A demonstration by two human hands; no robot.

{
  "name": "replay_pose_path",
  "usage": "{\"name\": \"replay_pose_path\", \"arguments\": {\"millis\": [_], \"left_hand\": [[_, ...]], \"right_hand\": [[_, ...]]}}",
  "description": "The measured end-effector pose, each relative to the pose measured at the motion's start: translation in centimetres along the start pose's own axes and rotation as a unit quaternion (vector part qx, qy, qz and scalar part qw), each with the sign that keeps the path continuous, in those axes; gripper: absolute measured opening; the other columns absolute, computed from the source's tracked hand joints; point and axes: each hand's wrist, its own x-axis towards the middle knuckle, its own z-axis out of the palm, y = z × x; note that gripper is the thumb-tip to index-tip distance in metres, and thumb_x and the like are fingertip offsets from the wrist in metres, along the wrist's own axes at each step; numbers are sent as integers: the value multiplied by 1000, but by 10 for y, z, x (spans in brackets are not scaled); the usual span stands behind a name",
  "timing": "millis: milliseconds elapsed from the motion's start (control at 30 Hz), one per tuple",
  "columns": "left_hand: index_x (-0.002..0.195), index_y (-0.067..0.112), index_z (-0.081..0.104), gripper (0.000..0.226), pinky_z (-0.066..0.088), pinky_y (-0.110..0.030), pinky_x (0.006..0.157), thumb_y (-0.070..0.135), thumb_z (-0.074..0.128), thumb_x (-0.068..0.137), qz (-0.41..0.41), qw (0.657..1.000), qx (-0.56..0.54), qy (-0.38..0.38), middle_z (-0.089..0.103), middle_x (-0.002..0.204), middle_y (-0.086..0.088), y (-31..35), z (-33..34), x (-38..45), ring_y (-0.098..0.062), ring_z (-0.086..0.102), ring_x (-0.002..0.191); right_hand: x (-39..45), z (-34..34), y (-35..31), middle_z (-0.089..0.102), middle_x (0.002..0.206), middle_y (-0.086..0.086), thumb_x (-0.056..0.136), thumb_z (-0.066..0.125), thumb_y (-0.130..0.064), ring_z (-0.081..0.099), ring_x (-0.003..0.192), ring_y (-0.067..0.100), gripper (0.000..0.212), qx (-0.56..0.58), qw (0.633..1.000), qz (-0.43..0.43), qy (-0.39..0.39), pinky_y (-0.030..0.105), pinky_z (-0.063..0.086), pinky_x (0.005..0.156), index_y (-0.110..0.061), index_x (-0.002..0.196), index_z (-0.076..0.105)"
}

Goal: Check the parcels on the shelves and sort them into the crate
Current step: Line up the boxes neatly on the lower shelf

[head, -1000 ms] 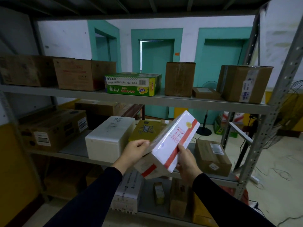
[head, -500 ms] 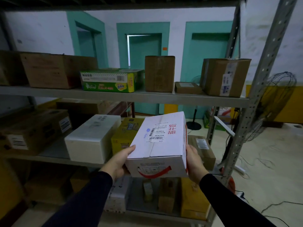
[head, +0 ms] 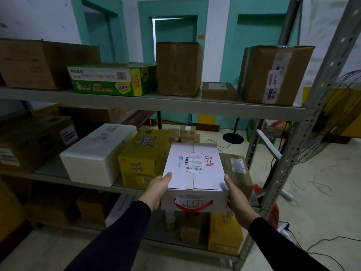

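White parcel (head: 193, 169) level between left hand (head: 158, 189) and right hand (head: 237, 196), fingers gripping its sides

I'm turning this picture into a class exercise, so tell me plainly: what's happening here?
A person stands at a metal shelf rack stocked with parcels. The left hand and right hand grip the two sides of a white box with a red handle, held level in front of the middle shelf. Its shipping label faces up, readable. Beside it on the shelf sit a yellow carton and a white foam box. No crate is in view.
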Motion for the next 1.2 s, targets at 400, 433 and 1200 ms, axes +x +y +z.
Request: {"name": "replay_pose_path", "arguments": {"millis": [400,433,1200], "left_hand": [[112,16,52,18,56,-37,71,30,44,104,-38,996,57,-65,68,98,-15,8,11,179,-28,68,82],[115,15,51,21,57,-38,72,31,44,104,-44,994,68,-67,68,101,-16,8,10,196,-29,68,83],[150,24,36,46,43,-47,110,20,41,104,-59,987,136,-66,54,142,-6,-67,39,356,-28,53,125]], "right_hand": [[158,33,32,73,102,11,105,49,-37,72,89,27,31,-20,993,87,80,37,57,70,-14,122,59],[172,37,35,73,103,11,105,50,-38,73,90,28,31,-21,992,96,84,39,59,73,-16,125,57],[312,58,109,60,111,2,108,41,-27,55,92,8,17,-93,974,192,73,32,44,78,-18,118,51]]}}
